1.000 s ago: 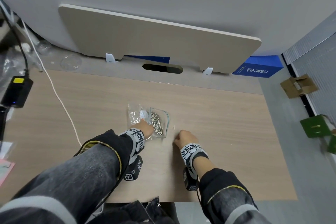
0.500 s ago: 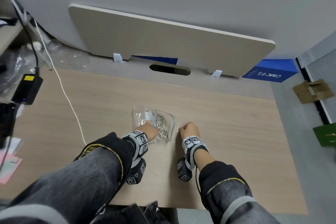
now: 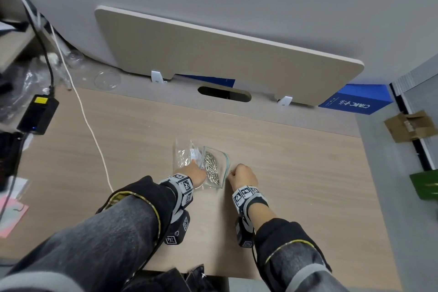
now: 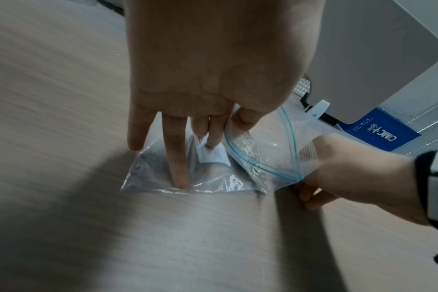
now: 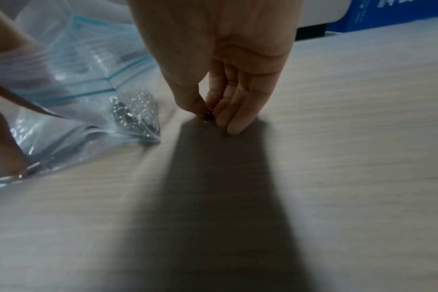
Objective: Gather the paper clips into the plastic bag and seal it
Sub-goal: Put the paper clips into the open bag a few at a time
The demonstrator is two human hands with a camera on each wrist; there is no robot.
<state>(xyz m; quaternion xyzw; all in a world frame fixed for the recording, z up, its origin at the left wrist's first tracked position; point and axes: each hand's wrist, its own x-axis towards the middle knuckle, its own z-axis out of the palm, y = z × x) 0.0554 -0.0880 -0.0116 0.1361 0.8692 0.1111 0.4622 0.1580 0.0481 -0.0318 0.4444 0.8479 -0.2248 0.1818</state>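
A clear zip bag (image 3: 224, 161) with a blue seal line lies mid-desk, a heap of silver paper clips (image 3: 211, 168) inside it. My left hand (image 4: 225, 132) holds the bag's lip by the thumb, keeping the mouth raised, while its straight fingers (image 4: 178, 170) press on a second clear bag (image 4: 153, 173). My right hand (image 5: 208, 116) is on the desk just right of the bag and pinches one small paper clip (image 5: 209, 114) between thumb and fingertips. In the head view the left hand (image 3: 195, 170) and right hand (image 3: 233, 173) flank the bag.
The wooden desk (image 3: 296, 173) has a white cable (image 3: 94, 135) across its left part and a black power adapter (image 3: 38, 114) at the far left. A beige divider panel (image 3: 225, 54) stands at the back, with a blue box (image 3: 355, 102) behind the right corner.
My right hand has slid left to the bag's right edge. The left hand has stayed on the bags.
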